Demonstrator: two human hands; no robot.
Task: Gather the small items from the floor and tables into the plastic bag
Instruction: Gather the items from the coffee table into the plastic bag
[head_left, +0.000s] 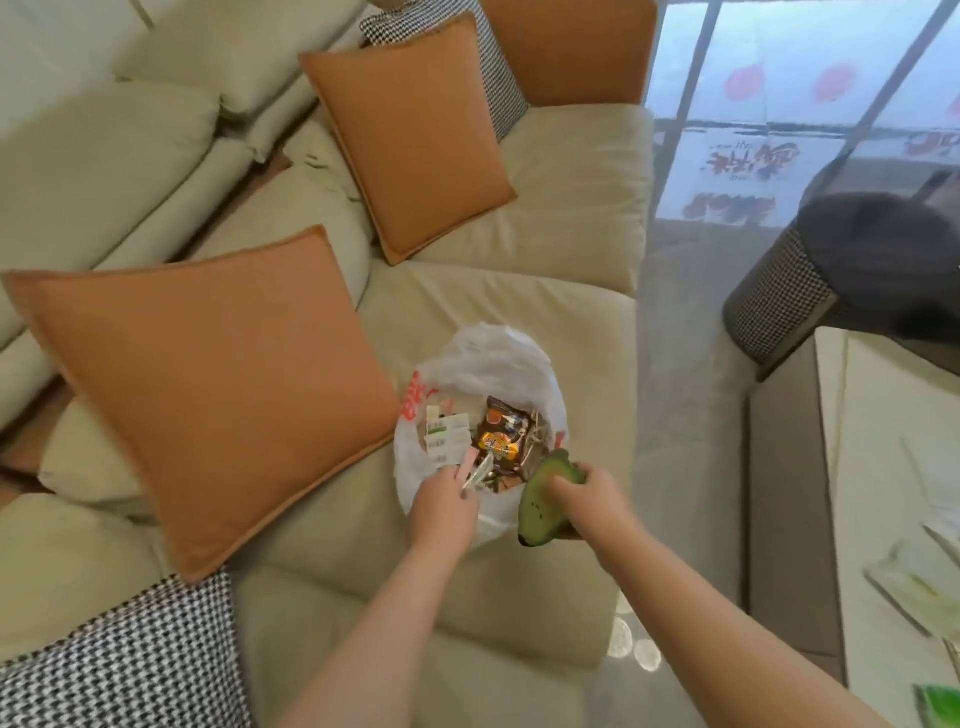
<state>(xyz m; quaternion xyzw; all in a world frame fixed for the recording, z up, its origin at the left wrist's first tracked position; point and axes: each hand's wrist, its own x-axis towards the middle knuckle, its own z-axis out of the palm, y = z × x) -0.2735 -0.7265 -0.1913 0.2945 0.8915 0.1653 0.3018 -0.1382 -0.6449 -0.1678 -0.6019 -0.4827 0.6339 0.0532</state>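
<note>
A white plastic bag (488, 358) with red print stands open on the beige sofa seat. Inside it lie a dark orange snack packet (503, 436), white and green sachets (444, 434) and other small bits. My left hand (444, 501) grips the bag's near rim at the left and holds it open. My right hand (587, 491) is closed on a green avocado-shaped plush toy (543, 506), which hangs at the bag's right rim, partly over the opening.
Orange cushions (218, 384) and a houndstooth cushion (130, 660) lie on the sofa (545, 228) at the left. A pale table (883, 467) with packets (919, 582) stands at the right. A houndstooth stool (779, 296) sits behind it, on the grey floor.
</note>
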